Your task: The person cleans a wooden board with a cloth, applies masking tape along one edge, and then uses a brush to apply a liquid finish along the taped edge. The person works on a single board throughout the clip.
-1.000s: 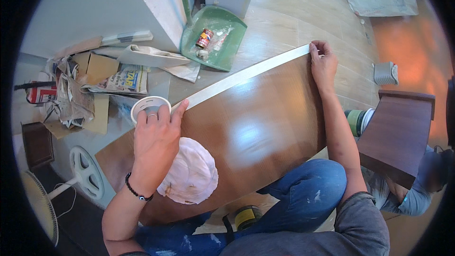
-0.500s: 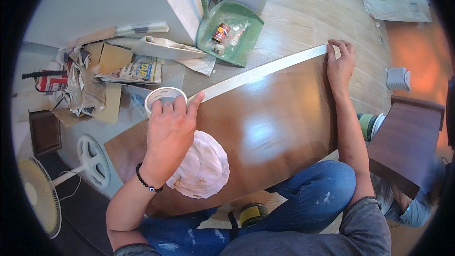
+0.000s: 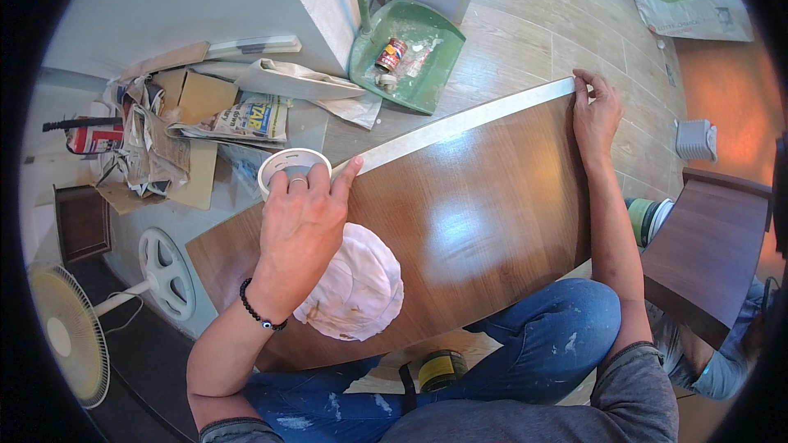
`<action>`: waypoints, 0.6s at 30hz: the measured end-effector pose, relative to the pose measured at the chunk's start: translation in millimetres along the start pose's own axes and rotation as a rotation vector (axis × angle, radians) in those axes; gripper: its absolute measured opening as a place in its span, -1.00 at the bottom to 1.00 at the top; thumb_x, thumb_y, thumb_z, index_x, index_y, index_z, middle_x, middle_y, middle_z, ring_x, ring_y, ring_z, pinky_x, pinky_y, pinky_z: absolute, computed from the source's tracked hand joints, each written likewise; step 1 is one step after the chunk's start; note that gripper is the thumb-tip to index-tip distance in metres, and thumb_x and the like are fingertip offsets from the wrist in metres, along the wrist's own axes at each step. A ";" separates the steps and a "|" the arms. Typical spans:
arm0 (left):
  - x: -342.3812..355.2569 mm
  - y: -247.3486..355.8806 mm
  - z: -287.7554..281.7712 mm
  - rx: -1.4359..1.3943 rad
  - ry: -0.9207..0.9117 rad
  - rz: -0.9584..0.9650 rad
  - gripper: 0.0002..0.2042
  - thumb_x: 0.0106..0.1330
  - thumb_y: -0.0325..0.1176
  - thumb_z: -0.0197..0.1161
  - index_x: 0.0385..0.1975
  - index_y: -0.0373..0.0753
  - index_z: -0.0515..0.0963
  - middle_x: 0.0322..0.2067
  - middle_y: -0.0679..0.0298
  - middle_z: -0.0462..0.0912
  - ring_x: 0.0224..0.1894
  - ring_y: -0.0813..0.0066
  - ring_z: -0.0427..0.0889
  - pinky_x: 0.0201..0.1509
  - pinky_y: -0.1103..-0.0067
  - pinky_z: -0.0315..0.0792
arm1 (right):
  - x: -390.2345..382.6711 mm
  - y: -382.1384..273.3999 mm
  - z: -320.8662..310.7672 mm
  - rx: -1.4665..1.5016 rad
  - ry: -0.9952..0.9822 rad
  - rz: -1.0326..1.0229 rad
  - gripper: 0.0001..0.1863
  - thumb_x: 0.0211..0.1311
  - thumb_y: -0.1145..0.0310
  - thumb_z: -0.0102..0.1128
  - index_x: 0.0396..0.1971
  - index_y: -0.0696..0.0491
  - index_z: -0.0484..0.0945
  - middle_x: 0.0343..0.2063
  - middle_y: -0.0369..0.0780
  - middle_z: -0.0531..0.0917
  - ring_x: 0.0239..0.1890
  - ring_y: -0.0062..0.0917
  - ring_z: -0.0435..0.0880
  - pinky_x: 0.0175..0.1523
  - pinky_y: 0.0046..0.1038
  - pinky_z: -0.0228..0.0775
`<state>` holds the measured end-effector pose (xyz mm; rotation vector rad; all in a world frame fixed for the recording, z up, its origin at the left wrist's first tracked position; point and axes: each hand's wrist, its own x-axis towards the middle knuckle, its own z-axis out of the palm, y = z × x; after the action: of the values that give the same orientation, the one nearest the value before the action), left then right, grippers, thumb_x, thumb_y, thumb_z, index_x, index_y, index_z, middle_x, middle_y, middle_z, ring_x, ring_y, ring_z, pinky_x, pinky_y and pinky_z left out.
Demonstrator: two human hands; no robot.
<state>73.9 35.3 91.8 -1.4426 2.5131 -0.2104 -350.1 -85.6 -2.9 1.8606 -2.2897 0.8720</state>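
Currently, a white tape roll [image 3: 283, 162] is gripped by the left hand [image 3: 305, 226], while the white strip [image 3: 460, 125] is held along the brown wooden board's [image 3: 509, 184] far edge, its right end pinched by the right hand [image 3: 597, 121]. A pale round pad [image 3: 357, 283] is supported on the board.

The board [image 3: 509, 197] I'm looking at is brown with streaky wood grain, and the tape [image 3: 461, 123] is white, like the roll [image 3: 279, 161]. The cloth [image 3: 357, 283] is pale pink with brownish smudges. Around me I see a green dustpan [image 3: 446, 45], blue jeans [image 3: 546, 324] spotted white, a black beaded bracelet [image 3: 253, 312] and a grey shirt [image 3: 525, 412].
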 end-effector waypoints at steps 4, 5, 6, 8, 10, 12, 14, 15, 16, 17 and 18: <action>-0.5 -1.6 -1.9 -0.038 0.000 -0.003 -0.45 0.31 -0.46 0.17 0.36 -0.05 0.51 -0.35 0.31 0.48 -0.33 0.42 0.56 -0.08 0.42 0.34 | 0.2 3.4 3.3 0.040 -0.017 0.041 -0.79 0.43 0.24 0.20 -0.13 -0.07 0.78 -0.27 -0.22 0.77 -0.16 -0.36 0.67 0.17 -0.27 0.28; -0.2 -1.9 -1.8 -0.049 -0.005 -0.006 -0.45 0.31 -0.47 0.17 0.36 -0.05 0.51 -0.35 0.31 0.48 -0.33 0.42 0.56 -0.08 0.42 0.34 | 0.2 4.0 4.2 0.042 -0.018 0.039 -0.78 0.42 0.23 0.20 -0.14 -0.06 0.78 -0.28 -0.21 0.77 -0.17 -0.36 0.67 0.17 -0.26 0.28; -0.3 -2.1 -1.8 -0.061 -0.010 -0.008 -0.45 0.31 -0.47 0.17 0.36 -0.05 0.51 -0.35 0.31 0.49 -0.33 0.42 0.56 -0.08 0.42 0.34 | 0.3 4.5 5.1 0.043 -0.018 0.038 -0.77 0.42 0.22 0.21 -0.14 -0.05 0.78 -0.28 -0.21 0.77 -0.18 -0.36 0.67 0.17 -0.26 0.29; 0.0 -1.8 0.0 -0.038 -0.009 -0.002 -0.45 0.31 -0.47 0.17 0.36 -0.06 0.50 -0.35 0.31 0.49 -0.33 0.42 0.56 -0.08 0.42 0.34 | 1.1 5.7 4.8 0.042 -0.026 0.040 -0.76 0.41 0.19 0.21 -0.14 -0.03 0.78 -0.29 -0.20 0.78 -0.19 -0.35 0.68 0.17 -0.25 0.29; 0.2 -1.7 0.9 -0.026 -0.012 0.000 -0.45 0.31 -0.47 0.18 0.36 -0.06 0.50 -0.34 0.30 0.49 -0.33 0.41 0.57 -0.08 0.42 0.33 | 1.7 2.4 2.9 0.041 -0.043 0.049 -0.73 0.40 0.15 0.23 -0.15 -0.03 0.78 -0.28 -0.21 0.79 -0.19 -0.35 0.68 0.16 -0.25 0.30; 0.2 -1.6 1.3 -0.028 -0.019 -0.004 -0.45 0.32 -0.47 0.18 0.36 -0.06 0.50 -0.34 0.30 0.49 -0.33 0.41 0.57 -0.08 0.42 0.33 | 0.6 -5.5 -0.6 0.037 -0.059 0.069 -0.71 0.39 0.11 0.24 -0.16 -0.02 0.78 -0.28 -0.21 0.80 -0.20 -0.35 0.68 0.17 -0.24 0.30; 0.7 -1.4 0.9 -0.029 -0.022 -0.002 -0.45 0.32 -0.47 0.18 0.37 -0.06 0.50 -0.34 0.30 0.49 -0.33 0.42 0.57 -0.08 0.42 0.33 | 0.4 -11.7 -4.8 0.028 -0.068 0.079 -0.69 0.39 0.08 0.25 -0.17 -0.01 0.78 -0.28 -0.22 0.80 -0.20 -0.34 0.68 0.17 -0.24 0.30; 0.9 -1.2 0.7 -0.030 -0.024 -0.001 -0.45 0.32 -0.47 0.18 0.37 -0.06 0.50 -0.34 0.30 0.49 -0.33 0.42 0.57 -0.08 0.42 0.33 | 0.4 -12.3 -5.6 0.021 -0.071 0.077 -0.69 0.39 0.07 0.25 -0.18 -0.01 0.78 -0.28 -0.22 0.80 -0.21 -0.34 0.68 0.17 -0.24 0.29; 0.9 -0.8 0.9 -0.040 -0.032 -0.010 -0.43 0.30 -0.48 0.18 0.38 -0.05 0.49 -0.33 0.30 0.49 -0.31 0.40 0.56 -0.07 0.41 0.33 | 0.3 -12.8 -6.2 0.015 -0.073 0.076 -0.68 0.39 0.06 0.26 -0.18 -0.01 0.78 -0.28 -0.22 0.81 -0.21 -0.35 0.68 0.17 -0.23 0.29; 0.6 -0.2 1.6 -0.050 -0.040 -0.018 -0.41 0.28 -0.49 0.19 0.39 -0.04 0.48 -0.32 0.29 0.48 -0.29 0.38 0.55 -0.06 0.40 0.33 | 0.2 -13.0 -6.4 0.021 -0.072 0.079 -0.68 0.38 0.06 0.26 -0.18 -0.01 0.78 -0.28 -0.22 0.81 -0.21 -0.35 0.68 0.18 -0.24 0.29; 0.4 0.3 1.8 -0.060 -0.048 -0.027 -0.38 0.26 -0.50 0.19 0.39 -0.03 0.47 -0.31 0.29 0.48 -0.27 0.37 0.54 -0.05 0.38 0.33 | 0.0 -13.2 -6.6 0.027 -0.072 0.081 -0.68 0.38 0.06 0.26 -0.19 0.00 0.78 -0.28 -0.23 0.81 -0.21 -0.35 0.68 0.18 -0.24 0.29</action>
<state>73.9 35.1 90.0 -1.4861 2.4831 -0.1042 -339.9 -84.0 7.7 1.8507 -2.4232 0.8638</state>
